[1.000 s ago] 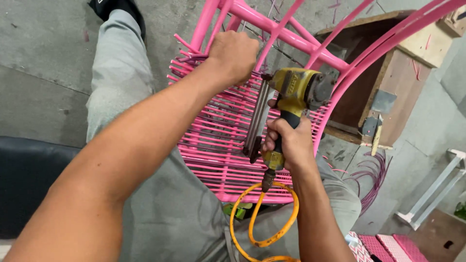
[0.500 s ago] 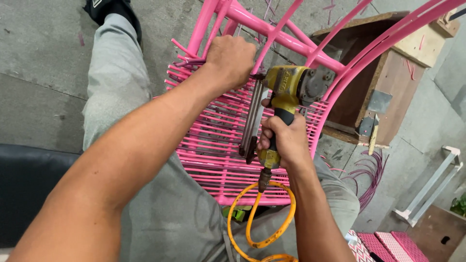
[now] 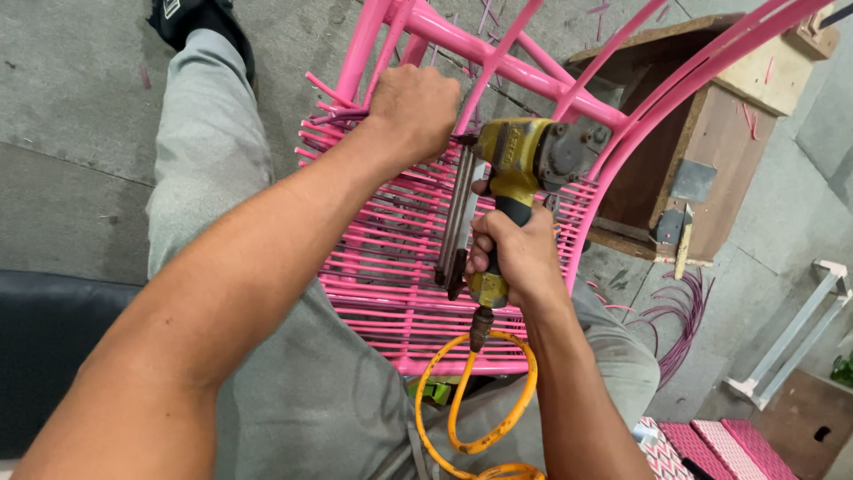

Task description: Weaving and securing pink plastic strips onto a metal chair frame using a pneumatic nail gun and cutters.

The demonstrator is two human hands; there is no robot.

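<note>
Pink frame bars (image 3: 524, 67) crowd the nail gun (image 3: 520, 169)

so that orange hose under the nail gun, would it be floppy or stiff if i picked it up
Probably springy rather than limp: the orange hose holds an open loop below the nail gun instead of hanging straight. It looks thin, so likely light. Its top end is coupled to the gun in the right hand, so lifting it would probably tug the tool.
</note>
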